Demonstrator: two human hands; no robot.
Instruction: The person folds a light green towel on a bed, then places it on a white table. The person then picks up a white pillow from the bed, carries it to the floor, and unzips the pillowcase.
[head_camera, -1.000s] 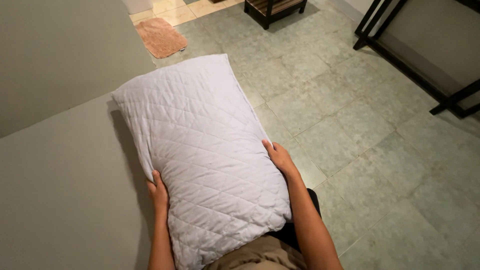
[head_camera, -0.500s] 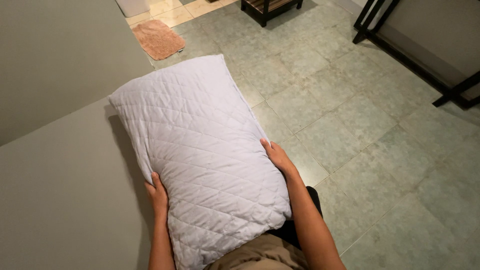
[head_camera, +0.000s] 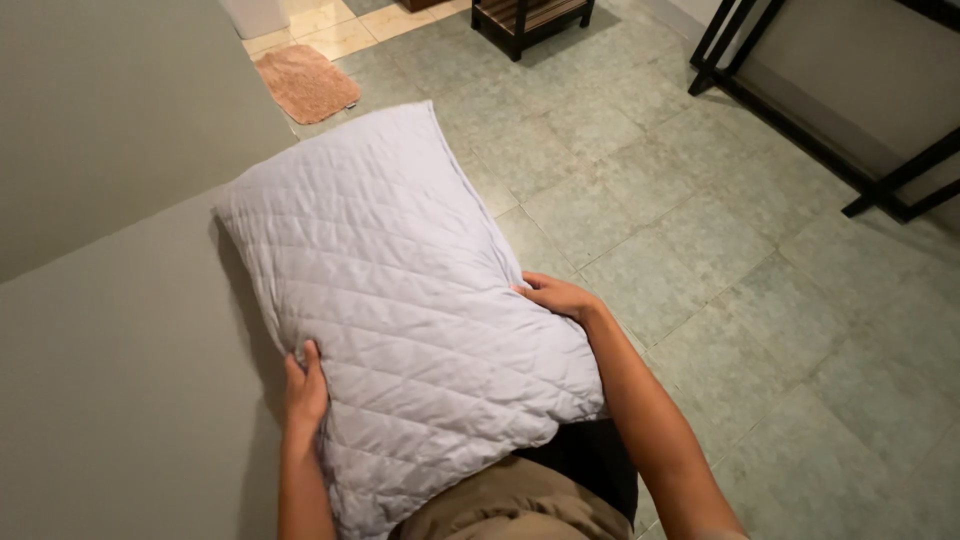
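Gripping quilted white pillow by its 2 long sides: left hand, right hand. Grey bed beneath, brown mat and black frames on tiled floor beyond.

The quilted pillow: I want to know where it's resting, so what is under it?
The white quilted pillow lies partly over the grey bed surface, its right part over the green tiled floor. The left hand and right hand grip its sides. Whatever is directly beneath is covered.
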